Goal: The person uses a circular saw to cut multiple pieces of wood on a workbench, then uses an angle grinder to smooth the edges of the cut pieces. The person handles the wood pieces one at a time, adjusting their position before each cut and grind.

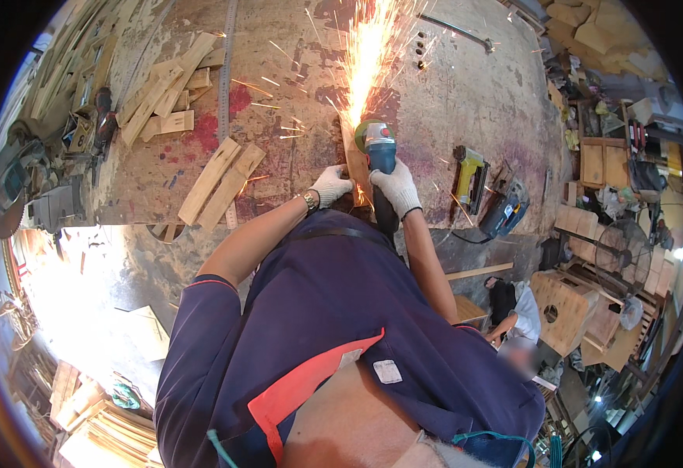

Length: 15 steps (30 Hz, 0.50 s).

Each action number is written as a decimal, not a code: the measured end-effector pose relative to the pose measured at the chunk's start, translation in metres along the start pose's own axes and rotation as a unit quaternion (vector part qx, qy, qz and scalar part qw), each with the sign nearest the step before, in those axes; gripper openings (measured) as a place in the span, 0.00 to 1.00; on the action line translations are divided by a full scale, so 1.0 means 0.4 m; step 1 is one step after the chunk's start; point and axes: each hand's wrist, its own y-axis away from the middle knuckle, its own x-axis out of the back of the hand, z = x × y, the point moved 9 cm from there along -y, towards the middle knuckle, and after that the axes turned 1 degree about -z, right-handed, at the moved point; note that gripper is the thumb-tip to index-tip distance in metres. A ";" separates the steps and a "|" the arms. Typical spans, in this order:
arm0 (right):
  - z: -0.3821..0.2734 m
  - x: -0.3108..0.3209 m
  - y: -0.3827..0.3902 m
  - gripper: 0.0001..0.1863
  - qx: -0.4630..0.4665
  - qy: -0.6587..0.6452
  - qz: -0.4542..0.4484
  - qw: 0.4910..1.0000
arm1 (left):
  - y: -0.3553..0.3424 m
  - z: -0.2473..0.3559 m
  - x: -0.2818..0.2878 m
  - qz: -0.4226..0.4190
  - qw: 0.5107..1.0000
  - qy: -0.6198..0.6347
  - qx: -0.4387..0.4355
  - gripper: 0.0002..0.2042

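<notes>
Both hands wear white knit gloves. My right hand [397, 188] is wrapped round a blue angle grinder [382, 158] with a silver head. Its green disc [362, 136] meets a narrow wooden piece [354, 161] lying lengthwise on the worn workbench [294, 101]. A bright stream of sparks [369, 58] shoots away from the disc toward the far edge. At the near end of the wood, my left hand [331, 186] grips its left side, with the fingertips partly hidden. A small orange glow shows between the hands.
Two wooden strips [220, 185] lie left of my hands, with a pile of wood offcuts [168, 87] beyond. To the right are a yellow-green nail gun [469, 176] and a blue jigsaw [503, 209]. A metal bar [457, 33] lies far right. Another person [519, 312] is at lower right.
</notes>
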 end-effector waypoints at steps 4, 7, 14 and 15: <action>0.004 -0.003 -0.003 0.26 0.004 -0.012 0.001 1.000 | 0.003 -0.016 -0.006 -0.017 0.998 0.021 0.052 0.27; 0.011 -0.006 -0.005 0.26 -0.009 -0.010 0.002 1.000 | 0.003 -0.005 -0.010 -0.012 0.999 0.032 0.003 0.27; -0.002 -0.001 -0.006 0.27 0.002 0.012 0.005 1.000 | 0.006 0.001 -0.004 0.004 1.000 -0.019 0.004 0.26; 0.002 -0.001 -0.007 0.27 0.000 0.009 0.006 1.000 | 0.012 0.005 -0.008 0.005 1.000 -0.011 0.017 0.26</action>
